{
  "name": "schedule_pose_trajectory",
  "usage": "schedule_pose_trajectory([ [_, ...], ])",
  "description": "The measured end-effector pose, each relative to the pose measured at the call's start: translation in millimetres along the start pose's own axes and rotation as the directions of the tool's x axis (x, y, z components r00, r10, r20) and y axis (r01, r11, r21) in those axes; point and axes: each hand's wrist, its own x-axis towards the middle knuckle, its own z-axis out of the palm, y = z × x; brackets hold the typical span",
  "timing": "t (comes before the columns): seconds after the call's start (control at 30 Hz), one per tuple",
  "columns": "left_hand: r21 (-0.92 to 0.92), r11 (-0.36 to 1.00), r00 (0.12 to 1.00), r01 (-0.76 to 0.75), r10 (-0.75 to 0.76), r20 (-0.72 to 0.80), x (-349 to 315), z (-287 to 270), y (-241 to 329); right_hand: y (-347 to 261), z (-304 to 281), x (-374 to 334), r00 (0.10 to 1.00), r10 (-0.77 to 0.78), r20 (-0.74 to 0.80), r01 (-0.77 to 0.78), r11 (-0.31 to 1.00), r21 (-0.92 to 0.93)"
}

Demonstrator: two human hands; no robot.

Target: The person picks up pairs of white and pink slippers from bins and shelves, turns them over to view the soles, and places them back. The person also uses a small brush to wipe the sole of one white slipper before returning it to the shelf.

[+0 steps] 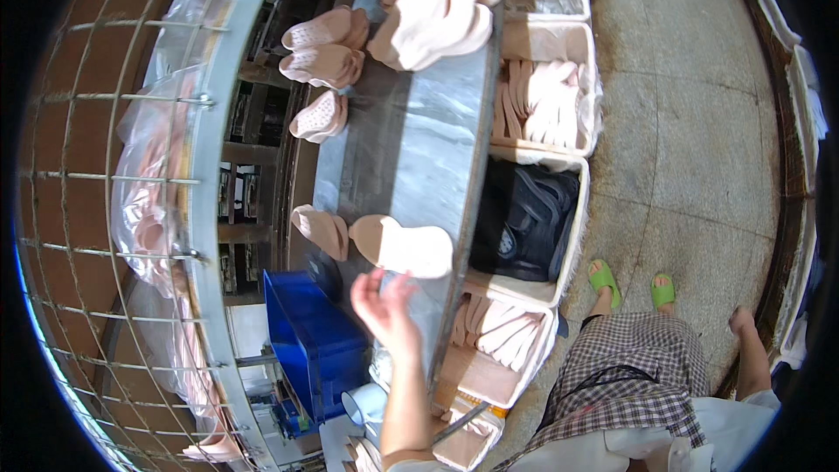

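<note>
My left hand [384,304] reaches over the grey worktable [437,140], its fingers loosely curled and apart, with nothing seen in them. Just beyond the fingertips lies a pale pink shoe sole [402,246], brightly lit by the sun. Beside the sole, at the table's left edge, sits a pale pink clog upper [321,232]. My right hand [741,321] hangs low by my side over the floor, away from the table. It looks small here, and how its fingers lie is not clear.
Farther up stand more clog uppers [325,45] and a pile of soles [433,22]. Along the table's right side are bins of pink pieces [546,105] and one of black shoes [531,223]. A blue crate [315,345] is at left, near wire mesh [114,179].
</note>
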Motion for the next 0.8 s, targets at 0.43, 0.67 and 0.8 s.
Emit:
schedule_pose_trajectory([
  [0.43,-0.871,0.257,0.703,0.418,-0.699,0.132,407.2,-10.9,-210.1,-213.3,9.0,-106.7,0.976,-0.214,0.051,0.168,0.873,0.459],
  [0.67,-0.155,-0.960,0.618,0.235,0.024,0.786,499.5,-35.8,-315.1,-201.3,19.7,-131.4,0.997,-0.032,0.072,-0.005,0.886,0.464],
  [0.8,0.756,-0.039,0.680,-0.653,0.409,0.608,487.9,-64.7,-309.0,-194.0,15.1,-131.6,0.999,-0.022,-0.037,0.033,0.947,0.319],
])
